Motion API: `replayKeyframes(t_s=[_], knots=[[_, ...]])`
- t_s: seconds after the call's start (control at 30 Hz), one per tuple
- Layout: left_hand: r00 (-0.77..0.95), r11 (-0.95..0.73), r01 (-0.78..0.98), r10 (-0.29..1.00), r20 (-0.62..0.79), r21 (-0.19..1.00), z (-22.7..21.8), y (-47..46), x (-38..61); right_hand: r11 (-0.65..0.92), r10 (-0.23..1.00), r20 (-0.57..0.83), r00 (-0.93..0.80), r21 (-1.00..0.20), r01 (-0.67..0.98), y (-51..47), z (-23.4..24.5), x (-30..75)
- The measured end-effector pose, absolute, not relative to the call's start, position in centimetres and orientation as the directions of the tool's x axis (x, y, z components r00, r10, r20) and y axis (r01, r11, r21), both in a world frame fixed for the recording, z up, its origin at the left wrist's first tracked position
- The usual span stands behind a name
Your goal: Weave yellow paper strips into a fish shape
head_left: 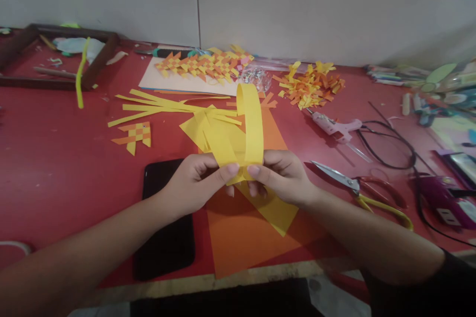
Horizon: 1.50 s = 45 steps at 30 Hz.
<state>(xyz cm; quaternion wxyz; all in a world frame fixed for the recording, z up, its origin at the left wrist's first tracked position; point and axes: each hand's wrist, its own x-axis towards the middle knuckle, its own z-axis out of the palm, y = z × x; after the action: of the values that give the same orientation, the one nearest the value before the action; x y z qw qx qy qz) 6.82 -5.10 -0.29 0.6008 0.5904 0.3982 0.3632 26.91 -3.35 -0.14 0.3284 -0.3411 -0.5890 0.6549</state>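
Between my two hands is a yellow paper strip (254, 124), bent into an upright loop with its lower part pinched by my fingers. My left hand (199, 178) is closed on the strip's left side, thumb on top. On the right side my right hand (284, 176) pinches it too, the two thumbs nearly meeting. Beneath lie a yellow paper sheet (273, 213) and an orange paper sheet (230, 242). Thin yellow strips (148, 109) fan out to the left, above a small woven paper fish (137, 134). A black phone (167, 237) lies under my left forearm.
Scissors (353, 185) and a pink glue gun (334, 126) with its cord lie at right. Paper scraps (312, 84) and several woven fish (204, 64) sit at the back. A brown wooden frame (100, 59) is back left, a purple device (446, 200) far right.
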Motion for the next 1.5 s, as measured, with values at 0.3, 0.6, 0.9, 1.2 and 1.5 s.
replayKeyframes(t_s=[0.3,0.6,0.9,1.2,1.5], knots=[[0.802,0.365,0.146,0.501,-0.326,0.92,0.7,-5.2,6.6,-0.012,0.927,0.059,-0.371,-0.982,-0.187,-2.7,-0.6,27.8],[0.957,0.619,0.241,-0.026,-0.287,0.748,0.9,-4.9,5.5,-0.013,0.929,0.065,-0.365,-0.978,-0.208,-2.1,-0.7,27.9],[0.463,0.333,-0.42,0.879,-0.116,0.844,-0.7,-4.0,6.3,-0.208,0.68,-0.064,-0.731,-0.972,-0.109,-2.1,0.7,28.5],[0.174,0.349,-0.557,0.936,-0.306,0.754,0.8,-3.3,5.3,-0.32,0.726,-0.221,-0.652,-0.947,-0.035,-1.5,0.8,29.2],[0.017,0.221,-0.605,0.964,-0.265,0.765,1.1,-1.7,4.6,-0.194,0.884,-0.215,-0.415,-0.977,0.095,0.7,0.9,30.7]])
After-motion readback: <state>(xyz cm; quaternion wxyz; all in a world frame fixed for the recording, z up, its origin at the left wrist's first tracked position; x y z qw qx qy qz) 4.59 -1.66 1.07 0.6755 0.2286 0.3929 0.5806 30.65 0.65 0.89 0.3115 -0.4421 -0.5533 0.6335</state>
